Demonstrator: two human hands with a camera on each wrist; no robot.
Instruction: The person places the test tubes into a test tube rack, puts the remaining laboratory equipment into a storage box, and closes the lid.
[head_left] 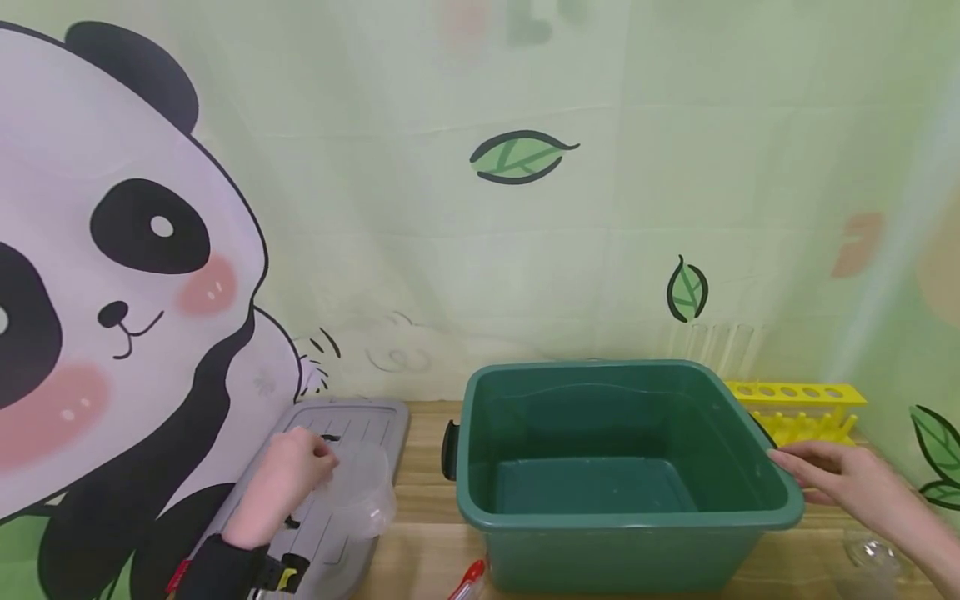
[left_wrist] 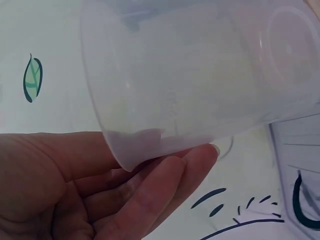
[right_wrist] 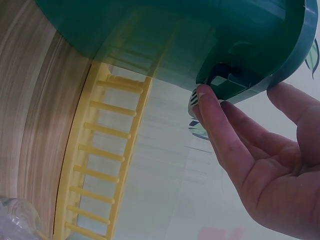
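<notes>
My left hand (head_left: pixel 296 471) grips a clear plastic cup (head_left: pixel 362 492) above a grey lid (head_left: pixel 367 417) at the left of the wooden table. In the left wrist view the tilted cup (left_wrist: pixel 190 75) lies across my fingers (left_wrist: pixel 165 180). My right hand (head_left: pixel 828 471) reaches to the right rim of an empty green tub (head_left: pixel 600 417). In the right wrist view its straight fingertips (right_wrist: pixel 207 100) touch the underside of the tub's side handle (right_wrist: pixel 225 80), and the thumb (right_wrist: pixel 295 102) is spread apart beside the rim.
A yellow tube rack (head_left: pixel 795 392) stands behind the tub at the right, with clear tubes (head_left: pixel 720 342) at the wall. A red-tipped item (head_left: pixel 468 579) lies at the front edge. A crumpled clear item (head_left: pixel 870 554) sits front right. A panda backdrop closes the left and back.
</notes>
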